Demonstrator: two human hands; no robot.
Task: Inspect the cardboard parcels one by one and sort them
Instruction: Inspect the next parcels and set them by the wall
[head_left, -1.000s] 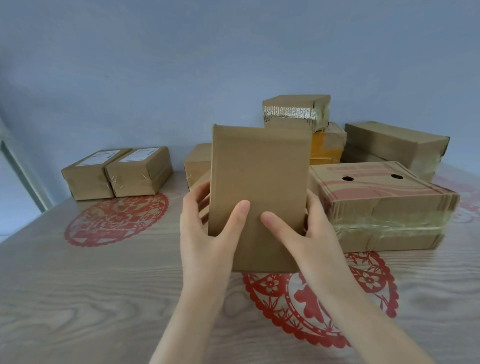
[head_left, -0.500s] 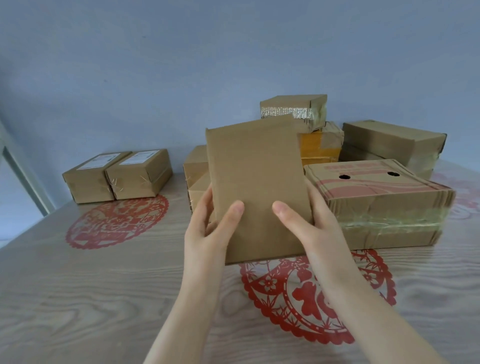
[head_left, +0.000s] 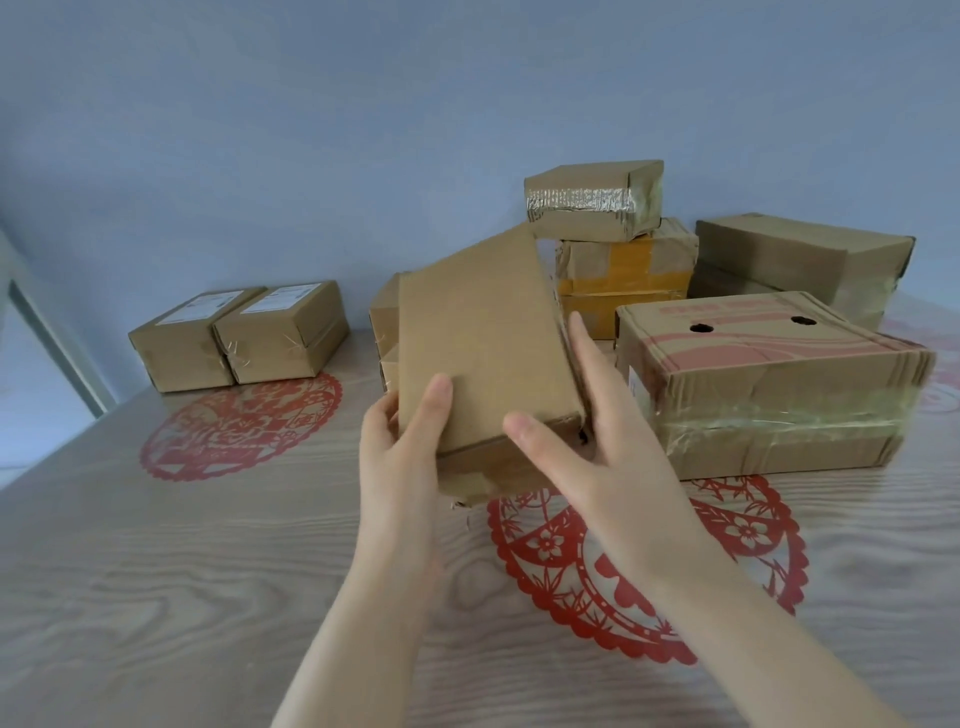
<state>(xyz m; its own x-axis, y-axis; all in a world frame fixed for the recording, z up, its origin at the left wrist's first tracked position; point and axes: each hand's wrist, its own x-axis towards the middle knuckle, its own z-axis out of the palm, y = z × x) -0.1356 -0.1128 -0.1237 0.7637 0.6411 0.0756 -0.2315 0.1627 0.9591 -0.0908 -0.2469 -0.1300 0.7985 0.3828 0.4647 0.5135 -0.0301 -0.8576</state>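
From my remote seat I see both hands holding a flat parcel (head_left: 483, 343) above the table (head_left: 156, 597), just in front of the pile. It is a slim slab of plain brown cardboard with a smooth broad face turned up, its far end tipped higher and its near end showing a ragged, torn flap.

The left hand (head_left: 400, 457) grips the near left corner, with the thumb pressed on the top face and the fingers tucked underneath. The right hand (head_left: 597, 447) clasps the near right corner between the thumb and the fingers (head_left: 579, 338) that run up the right side.

The table is pale wood grain, printed with red lacy paper-cut roundels (head_left: 241, 431).

- **Far left:** two small labelled parcels (head_left: 283, 332) sit side by side, touching, their ends crinkled with clear tape.
- **Right:** a large box (head_left: 769, 384) has two round holes and pink print on top, and glossy tape bands its dented front.
- **Behind that box:** a silver-taped parcel (head_left: 592, 200) is stacked on a yellow-taped parcel (head_left: 623, 275).
- **Right of that stack:** a long box (head_left: 800, 260).

A blue-grey wall (head_left: 363, 104) stands behind everything.
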